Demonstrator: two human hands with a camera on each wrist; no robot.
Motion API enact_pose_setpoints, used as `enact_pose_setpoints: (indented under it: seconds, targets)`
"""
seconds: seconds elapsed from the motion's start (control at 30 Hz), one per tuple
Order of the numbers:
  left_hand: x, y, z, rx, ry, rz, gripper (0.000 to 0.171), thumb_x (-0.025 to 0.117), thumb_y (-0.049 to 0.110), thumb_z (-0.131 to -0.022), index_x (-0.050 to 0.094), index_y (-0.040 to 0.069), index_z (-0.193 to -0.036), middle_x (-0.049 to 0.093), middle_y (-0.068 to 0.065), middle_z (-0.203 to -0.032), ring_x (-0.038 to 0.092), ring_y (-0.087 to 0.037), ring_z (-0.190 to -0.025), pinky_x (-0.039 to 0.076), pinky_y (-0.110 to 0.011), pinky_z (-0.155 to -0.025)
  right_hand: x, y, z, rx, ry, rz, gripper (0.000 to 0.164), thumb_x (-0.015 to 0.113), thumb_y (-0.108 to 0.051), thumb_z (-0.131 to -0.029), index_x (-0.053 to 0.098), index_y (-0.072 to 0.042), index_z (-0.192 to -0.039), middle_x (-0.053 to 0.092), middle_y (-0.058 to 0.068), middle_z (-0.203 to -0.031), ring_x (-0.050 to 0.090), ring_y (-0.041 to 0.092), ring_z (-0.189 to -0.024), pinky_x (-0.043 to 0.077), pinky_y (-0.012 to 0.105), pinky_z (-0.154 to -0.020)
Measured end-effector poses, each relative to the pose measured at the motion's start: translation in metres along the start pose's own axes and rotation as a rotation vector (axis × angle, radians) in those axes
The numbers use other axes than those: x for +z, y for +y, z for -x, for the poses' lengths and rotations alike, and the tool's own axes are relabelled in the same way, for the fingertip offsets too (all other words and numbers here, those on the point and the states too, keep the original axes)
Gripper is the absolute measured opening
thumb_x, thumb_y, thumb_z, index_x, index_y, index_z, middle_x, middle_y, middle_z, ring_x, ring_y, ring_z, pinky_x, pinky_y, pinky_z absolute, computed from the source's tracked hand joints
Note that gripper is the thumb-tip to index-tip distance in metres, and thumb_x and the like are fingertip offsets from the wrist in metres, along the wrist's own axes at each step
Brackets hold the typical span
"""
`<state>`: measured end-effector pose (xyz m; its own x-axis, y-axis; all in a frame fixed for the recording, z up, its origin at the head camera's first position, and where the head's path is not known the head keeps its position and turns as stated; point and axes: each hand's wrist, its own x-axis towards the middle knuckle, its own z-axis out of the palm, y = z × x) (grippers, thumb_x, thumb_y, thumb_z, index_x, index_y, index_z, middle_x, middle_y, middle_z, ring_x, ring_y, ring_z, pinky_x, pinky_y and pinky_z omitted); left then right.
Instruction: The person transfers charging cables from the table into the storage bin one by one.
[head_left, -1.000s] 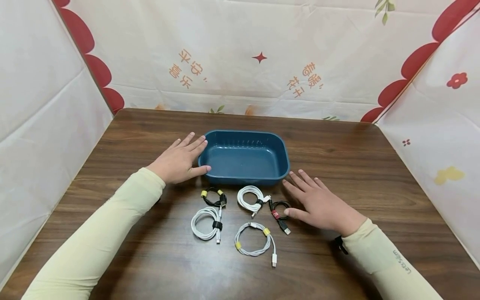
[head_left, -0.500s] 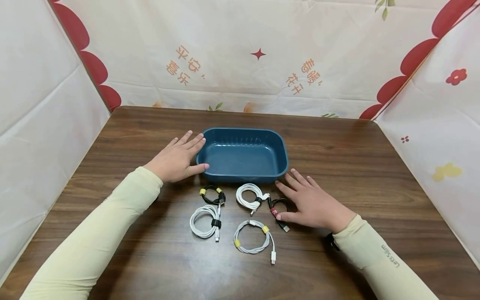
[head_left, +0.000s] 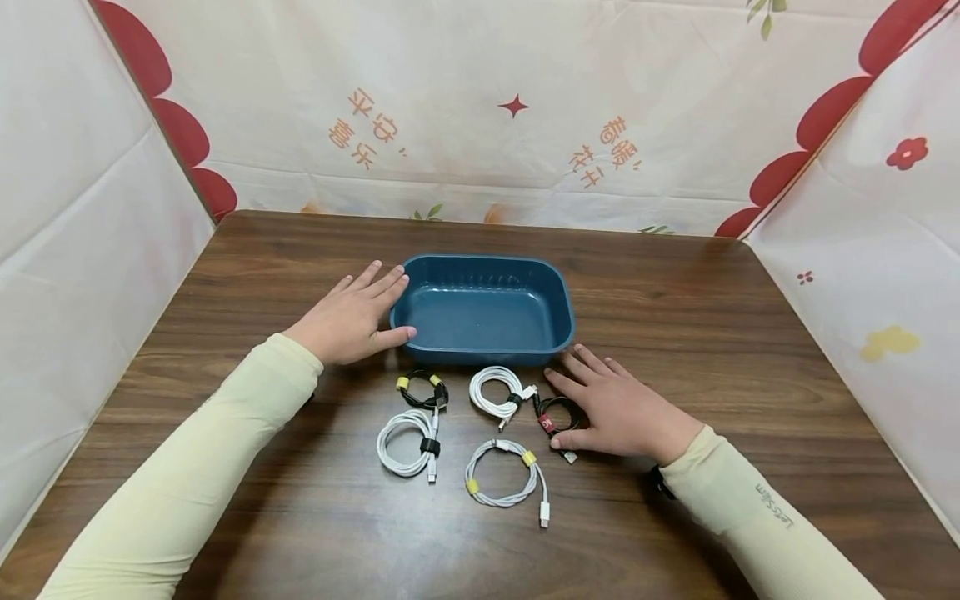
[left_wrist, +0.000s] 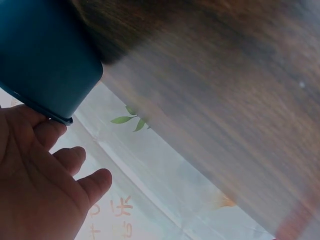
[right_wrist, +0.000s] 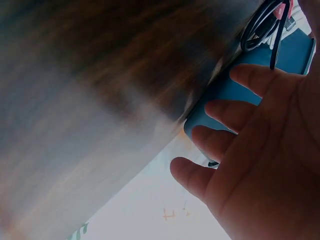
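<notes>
A dark blue plastic basin stands mid-table. My left hand has spread fingers at its left rim, thumb reaching over the edge; the left wrist view shows fingers against the rim. My right hand is spread beside the basin's near right corner, over part of a coiled black USB cable with a red tie. Whether it touches that cable, I cannot tell. In front of the basin lie a white coiled cable, another white one, a grey-white cable with yellow ties and a black cable with yellow ties.
The brown wood-grain table carries everything. Behind it hangs a printed white cloth with red scalloped edging; more white cloth borders the sides.
My right hand has moved a little left, over the black cable with the red tie. The left hand stays at the basin's rim. The head view has shifted slightly.
</notes>
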<state>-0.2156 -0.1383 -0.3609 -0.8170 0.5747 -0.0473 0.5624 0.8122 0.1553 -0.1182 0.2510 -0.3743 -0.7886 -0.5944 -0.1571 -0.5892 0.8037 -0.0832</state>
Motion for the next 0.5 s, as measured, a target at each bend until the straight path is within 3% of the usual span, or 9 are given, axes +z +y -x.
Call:
enact_pose_setpoints:
  seconds: [0.27, 0.5]
  targets:
    - [-0.0014, 0.001, 0.0005, -0.008, -0.011, 0.012, 0.089, 0.036, 0.071, -0.096, 0.017, 0.013, -0.16, 0.008, -0.004, -0.166, -0.002, -0.03, -0.151, 0.012, -0.059, -0.117, 0.002, -0.0015, -0.0011, -0.004, -0.012, 0.001, 0.098, 0.057, -0.076, -0.083, 0.043, -0.006, -0.151, 0.03, 0.019, -0.158, 0.018, 0.041, -0.147, 0.027, 0.065, -0.109]
    - [-0.0013, -0.0008, 0.0006, -0.005, -0.01, 0.006, 0.091, 0.034, 0.074, -0.094, 0.017, 0.013, -0.16, 0.008, -0.004, -0.166, -0.001, -0.03, -0.151, 0.013, -0.059, -0.116, 0.0015, -0.0026, 0.0001, -0.056, 0.049, 0.029, 0.096, 0.059, -0.076, -0.082, 0.048, -0.007, -0.148, 0.036, 0.017, -0.156, 0.021, 0.04, -0.147, 0.03, 0.062, -0.109]
